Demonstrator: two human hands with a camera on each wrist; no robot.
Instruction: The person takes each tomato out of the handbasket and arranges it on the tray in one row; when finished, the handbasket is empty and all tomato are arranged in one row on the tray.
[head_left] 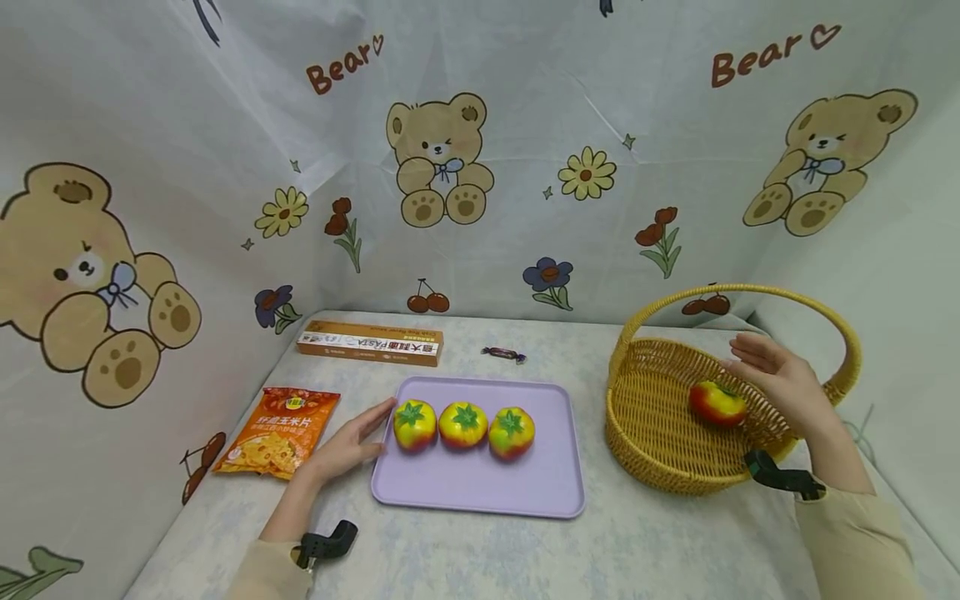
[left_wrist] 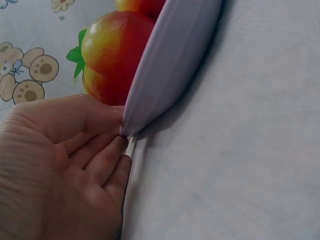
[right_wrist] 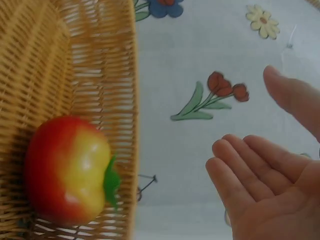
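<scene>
My left hand (head_left: 347,448) rests at the left edge of a lilac tray (head_left: 480,492). Thumb tip and fingertips touch the rim, fingers fairly straight, as the left wrist view shows close up. Three yellow-red toy persimmons with green leaves stand in a row on the tray: left (head_left: 415,427), middle (head_left: 462,425), right (head_left: 512,433). Over the right side of a wicker basket (head_left: 652,475) my right hand (head_left: 783,379) is held with fingers extended, holding nothing. Another toy persimmon (right_wrist: 67,170) lies on its side in the basket, apart from that hand.
An orange snack bag (head_left: 281,433) lies left of the left hand. A pasta box (head_left: 371,343) and a small wrapped candy (head_left: 503,354) are behind the tray. The basket's tall handle (head_left: 735,288) arches above it. Bear-printed cloth (head_left: 510,233) covers the walls.
</scene>
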